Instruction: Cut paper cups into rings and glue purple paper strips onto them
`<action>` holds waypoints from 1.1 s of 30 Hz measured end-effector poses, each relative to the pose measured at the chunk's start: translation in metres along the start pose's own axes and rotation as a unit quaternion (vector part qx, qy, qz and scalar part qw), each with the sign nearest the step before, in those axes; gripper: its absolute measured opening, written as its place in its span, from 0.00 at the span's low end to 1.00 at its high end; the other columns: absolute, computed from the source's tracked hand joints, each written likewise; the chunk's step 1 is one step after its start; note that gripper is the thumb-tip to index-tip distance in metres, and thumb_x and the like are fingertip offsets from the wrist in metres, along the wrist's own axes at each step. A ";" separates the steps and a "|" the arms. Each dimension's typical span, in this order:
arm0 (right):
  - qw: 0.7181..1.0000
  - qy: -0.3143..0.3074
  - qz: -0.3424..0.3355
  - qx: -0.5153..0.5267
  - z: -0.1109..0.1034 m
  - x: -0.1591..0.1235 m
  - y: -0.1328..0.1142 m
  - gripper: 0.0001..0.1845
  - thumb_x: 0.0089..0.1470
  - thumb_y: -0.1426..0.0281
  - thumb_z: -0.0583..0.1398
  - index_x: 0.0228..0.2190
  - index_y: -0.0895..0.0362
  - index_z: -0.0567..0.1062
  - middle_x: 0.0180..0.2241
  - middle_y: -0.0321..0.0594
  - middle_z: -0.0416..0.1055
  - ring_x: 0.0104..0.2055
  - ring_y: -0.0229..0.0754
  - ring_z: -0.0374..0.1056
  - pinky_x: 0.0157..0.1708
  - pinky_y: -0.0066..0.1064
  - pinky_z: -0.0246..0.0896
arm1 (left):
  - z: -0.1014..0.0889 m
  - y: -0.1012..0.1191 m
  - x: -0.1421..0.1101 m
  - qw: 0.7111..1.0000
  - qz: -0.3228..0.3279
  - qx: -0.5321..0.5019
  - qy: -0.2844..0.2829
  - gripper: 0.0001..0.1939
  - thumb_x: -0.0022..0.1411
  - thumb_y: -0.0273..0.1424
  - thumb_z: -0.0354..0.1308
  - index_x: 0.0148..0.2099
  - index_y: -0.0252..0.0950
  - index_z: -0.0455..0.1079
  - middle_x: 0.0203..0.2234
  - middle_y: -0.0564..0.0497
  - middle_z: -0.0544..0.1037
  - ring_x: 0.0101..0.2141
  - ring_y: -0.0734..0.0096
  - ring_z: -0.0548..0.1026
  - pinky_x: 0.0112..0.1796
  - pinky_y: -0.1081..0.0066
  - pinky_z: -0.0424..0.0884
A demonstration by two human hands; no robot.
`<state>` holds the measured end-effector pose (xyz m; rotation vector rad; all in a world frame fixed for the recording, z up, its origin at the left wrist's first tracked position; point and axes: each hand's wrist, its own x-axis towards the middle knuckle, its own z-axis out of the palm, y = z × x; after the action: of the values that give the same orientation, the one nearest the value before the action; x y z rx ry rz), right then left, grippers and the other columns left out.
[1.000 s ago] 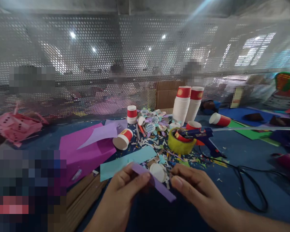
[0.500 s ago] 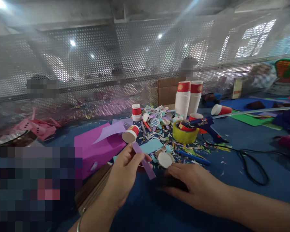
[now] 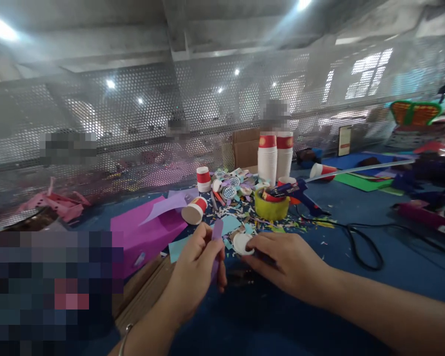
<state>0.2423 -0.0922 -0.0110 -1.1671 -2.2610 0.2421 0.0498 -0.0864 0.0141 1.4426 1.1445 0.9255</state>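
From my end, I use the yellow tape roll [image 3: 271,210] as my landmark. Nearer me and left of it, the left hand [image 3: 198,262] has its thumb and fingers clamped on one purple paper strip [image 3: 217,230] — the top end shows, but the fingers hide much of the rest. The right hand [image 3: 287,262] is just in front of the roll, fingertips over the edge of one white disc [image 3: 242,242]; I cannot tell whether they are closed on it. Well left of the roll, a pixelated patch [image 3: 52,291] blots out the near corner.

I count two cup stacks [image 3: 267,163] behind the roll and four loose cups: one standing [image 3: 203,179] and one lying [image 3: 195,211] to its left, one lying to its right [image 3: 323,172], one partly hidden just behind it. A blue glue gun [image 3: 300,195] rests on the roll, covering part of its top — a black cable [image 3: 350,240] loops to the right.
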 end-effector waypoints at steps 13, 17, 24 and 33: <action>0.965 0.093 0.052 0.238 -0.003 0.010 0.007 0.15 0.63 0.63 0.55 0.27 0.57 0.72 0.22 0.31 0.64 0.20 0.31 0.60 0.23 0.24 0.56 | 0.006 -0.005 -0.005 0.983 -0.004 0.069 -0.169 0.11 0.68 0.39 0.48 0.34 0.39 0.57 0.21 0.59 0.69 0.14 0.83 0.63 0.16 0.80 0.58; 0.958 0.103 0.066 0.259 -0.001 0.009 0.012 0.16 0.62 0.62 0.57 0.25 0.56 0.69 0.20 0.30 0.63 0.18 0.30 0.58 0.21 0.24 0.55 | -0.006 -0.004 -0.002 0.968 -0.044 0.066 -0.239 0.13 0.66 0.43 0.50 0.35 0.39 0.59 0.21 0.55 0.74 0.15 0.78 0.68 0.18 0.78 0.61; 0.957 0.081 0.059 0.270 -0.002 0.009 0.013 0.15 0.63 0.64 0.55 0.25 0.56 0.68 0.21 0.30 0.62 0.19 0.30 0.58 0.20 0.23 0.54 | -0.006 -0.002 0.003 0.971 0.008 0.130 -0.201 0.19 0.64 0.45 0.54 0.31 0.34 0.70 0.23 0.54 0.70 0.24 0.75 0.65 0.25 0.74 0.58; 0.949 0.060 0.070 0.302 0.000 0.012 0.010 0.17 0.63 0.62 0.55 0.25 0.57 0.68 0.22 0.30 0.62 0.19 0.30 0.58 0.19 0.24 0.54 | 0.001 -0.009 0.008 0.991 -0.030 -0.004 -0.129 0.16 0.58 0.40 0.62 0.25 0.34 0.71 0.19 0.58 0.62 0.23 0.77 0.55 0.25 0.73 0.51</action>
<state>0.2441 -0.0765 -0.0105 -0.9699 -1.8007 0.8284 0.0512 -0.0786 0.0048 1.4649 0.9846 0.6769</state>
